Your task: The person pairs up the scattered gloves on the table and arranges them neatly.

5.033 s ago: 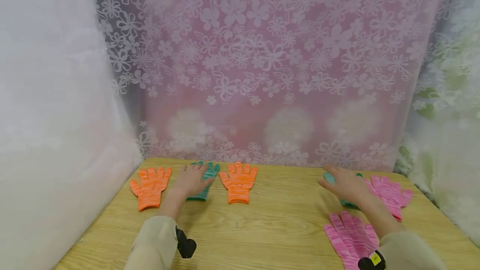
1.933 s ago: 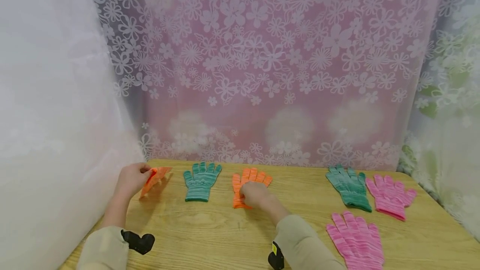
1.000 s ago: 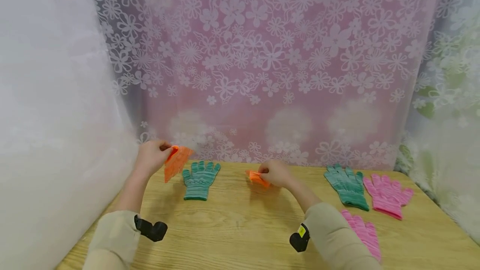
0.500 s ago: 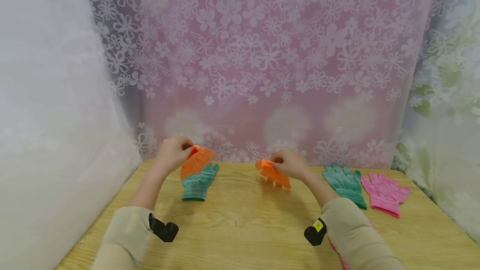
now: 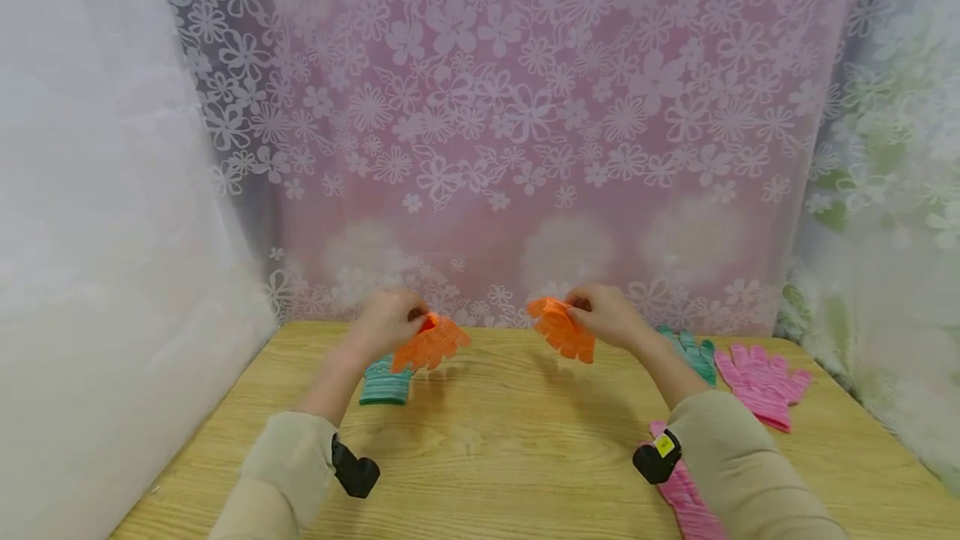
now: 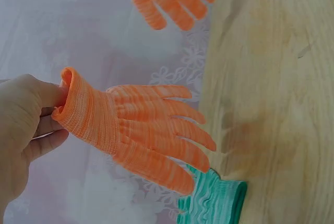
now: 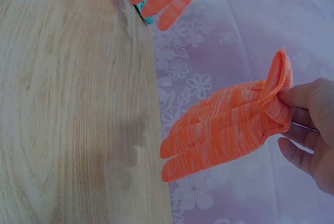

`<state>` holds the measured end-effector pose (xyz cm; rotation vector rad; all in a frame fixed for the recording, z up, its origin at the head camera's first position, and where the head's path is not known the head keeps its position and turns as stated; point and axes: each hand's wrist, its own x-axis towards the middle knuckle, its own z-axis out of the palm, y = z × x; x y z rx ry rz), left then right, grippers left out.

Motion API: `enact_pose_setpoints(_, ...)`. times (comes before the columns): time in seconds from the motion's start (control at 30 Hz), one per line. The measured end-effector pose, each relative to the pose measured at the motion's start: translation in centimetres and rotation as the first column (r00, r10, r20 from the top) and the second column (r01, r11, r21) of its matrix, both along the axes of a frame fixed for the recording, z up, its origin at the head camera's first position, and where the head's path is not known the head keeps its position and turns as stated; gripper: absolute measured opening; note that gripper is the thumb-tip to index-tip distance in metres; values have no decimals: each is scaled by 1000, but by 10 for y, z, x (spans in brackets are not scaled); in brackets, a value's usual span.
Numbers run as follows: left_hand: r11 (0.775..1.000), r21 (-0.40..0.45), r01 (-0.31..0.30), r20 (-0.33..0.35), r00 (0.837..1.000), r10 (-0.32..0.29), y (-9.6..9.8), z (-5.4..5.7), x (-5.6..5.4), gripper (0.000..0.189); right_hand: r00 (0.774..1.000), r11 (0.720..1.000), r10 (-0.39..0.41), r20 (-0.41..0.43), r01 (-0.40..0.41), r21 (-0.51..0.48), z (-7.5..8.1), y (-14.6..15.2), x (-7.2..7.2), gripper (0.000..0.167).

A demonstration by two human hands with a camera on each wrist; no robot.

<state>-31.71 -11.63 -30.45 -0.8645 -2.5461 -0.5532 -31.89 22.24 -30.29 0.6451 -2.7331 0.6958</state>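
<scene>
My left hand (image 5: 388, 325) pinches the cuff of an orange knit glove (image 6: 151, 125), whose fingers hang off to the right above the table. In the head view this glove partly covers a teal glove (image 5: 385, 386) lying flat. My right hand (image 5: 606, 317) pinches the cuff of a second orange glove (image 7: 219, 127), also held up in the air. Its fingers point down toward the wooden table (image 5: 480, 448). The two orange gloves are apart, facing each other across a gap.
Beyond my right forearm lie another teal glove (image 5: 693, 354) and a pink glove (image 5: 763, 382). A second pink glove (image 5: 686, 494) is partly hidden under my right sleeve. A flowered pink curtain (image 5: 525, 148) hangs behind the table, with a white sheet (image 5: 135, 232) at the left.
Both orange gloves were lying flat, then were picked up by their cuffs. Since half a second ago, the left one has moved right and the right one has risen slightly.
</scene>
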Motion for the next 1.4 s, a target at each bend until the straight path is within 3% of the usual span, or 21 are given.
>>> enact_pose_setpoints(0.17,995,-78,69,-113,991,-77,9,-16,0,6,1000,1000,-11,-23,12,25,3,7,2,15)
enact_pose_setpoints(0.3,978,-147,151,-228,956,-182,15,-30,3,5,1000,1000,-3,-20,4,30,4,9,3,15)
enact_pose_setpoints(0.4,964,-186,193,-272,932,-239,18,-40,6,6,1000,999,1,-22,0,34,4,10,3,15)
enact_pose_setpoints(0.63,930,-269,252,-270,907,-324,25,-56,18,4,998,998,-1,-56,5,65,6,10,4,14)
enact_pose_setpoints(0.93,878,-358,316,-321,842,-434,30,-79,32,11,997,995,-12,-79,20,94,3,7,6,13)
enact_pose_setpoints(1.07,854,-401,332,-299,833,-465,31,-86,38,10,997,996,7,-71,-1,84,1,7,7,14)
enact_pose_setpoints(1.27,817,-474,328,-307,808,-502,35,-95,45,14,996,996,16,-86,-8,94,-1,6,10,13)
enact_pose_setpoints(1.4,788,-524,323,-248,828,-504,38,-98,51,13,994,993,30,-107,-18,116,-2,2,11,13)
